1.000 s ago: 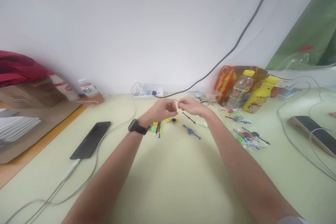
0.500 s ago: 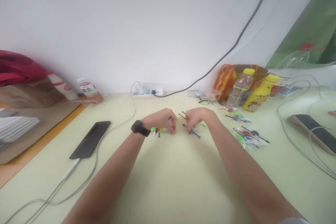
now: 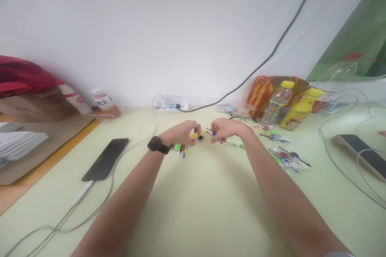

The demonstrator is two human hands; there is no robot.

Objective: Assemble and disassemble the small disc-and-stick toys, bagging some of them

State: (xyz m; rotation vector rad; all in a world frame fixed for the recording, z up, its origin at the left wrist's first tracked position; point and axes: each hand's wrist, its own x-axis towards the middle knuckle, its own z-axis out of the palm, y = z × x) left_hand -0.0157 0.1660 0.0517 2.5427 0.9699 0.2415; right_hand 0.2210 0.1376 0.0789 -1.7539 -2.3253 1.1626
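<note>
My left hand (image 3: 187,131), with a black watch (image 3: 159,145) on the wrist, hovers just over the table. Its thumb and forefinger are curved apart, and a small red bit shows by the thumb tip. Near those fingers are a yellow piece (image 3: 194,136) and a small black disc (image 3: 200,137). Opposite, my right hand (image 3: 224,128) pinches a small blue plastic stick (image 3: 214,133), mostly hidden by the fingers. A green and white piece (image 3: 238,143) lies beside the right wrist. Below the left hand is a little pile of coloured plastic pieces (image 3: 182,150).
Clear bags of coloured pieces (image 3: 289,158) lie on the right, before a clear bottle (image 3: 276,104) and a yellow bottle (image 3: 298,112). Glasses (image 3: 244,119) rest behind the right hand. A phone (image 3: 105,160) on a white cable lies left. A power strip (image 3: 170,106) stands against the wall.
Both hands have lifted slightly. The left fingers have spread and the black disc now shows between the hands. The blue stick under my right hand has been picked up from the table.
</note>
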